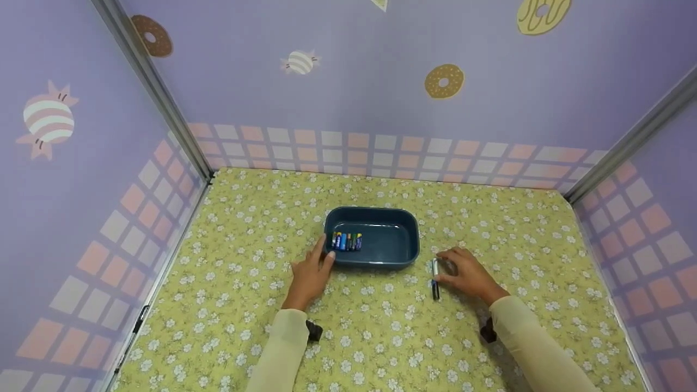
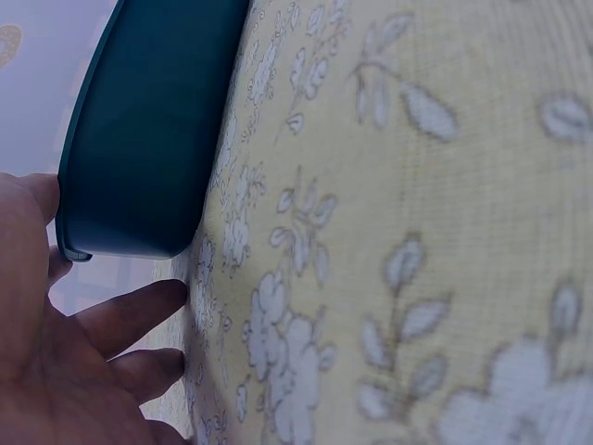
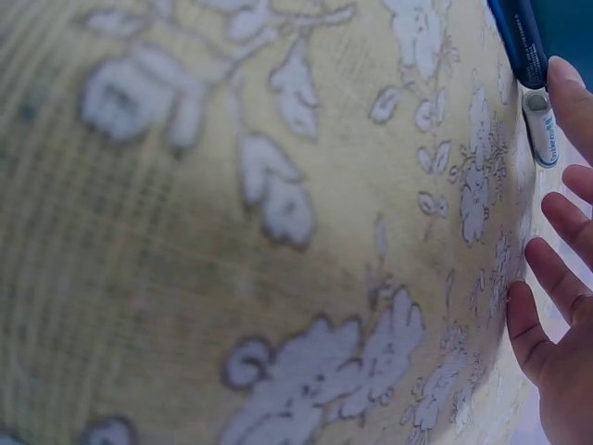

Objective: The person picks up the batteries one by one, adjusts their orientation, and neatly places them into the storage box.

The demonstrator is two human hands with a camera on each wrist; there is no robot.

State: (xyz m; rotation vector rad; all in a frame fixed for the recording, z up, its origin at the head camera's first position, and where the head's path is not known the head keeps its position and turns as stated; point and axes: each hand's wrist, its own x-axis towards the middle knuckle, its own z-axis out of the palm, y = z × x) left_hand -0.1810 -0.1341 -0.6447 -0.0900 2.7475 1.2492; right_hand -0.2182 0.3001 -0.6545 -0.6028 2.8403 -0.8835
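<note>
A dark blue-green plastic basin (image 1: 375, 265) stands on the floral cloth. Inside, along its left side, several small batteries (image 1: 347, 242) lie in a row. My left hand (image 1: 310, 275) touches the basin's front left corner with thumb and forefinger; in the left wrist view its other fingers spread below the rim. Right of the basin, a silver-white battery (image 3: 539, 130) and a dark blue-black battery (image 3: 521, 42) lie end to end on the cloth. My right hand (image 1: 464, 272) has thumb and forefinger at the two ends of the silver-white one, its other fingers loosely spread.
The yellow floral cloth (image 1: 245, 234) covers the work surface. Purple panels (image 1: 354, 98) with donut and candy prints enclose it at the back and sides, joined by grey metal posts (image 1: 158, 92). A small black object (image 1: 141, 319) sits at the left edge.
</note>
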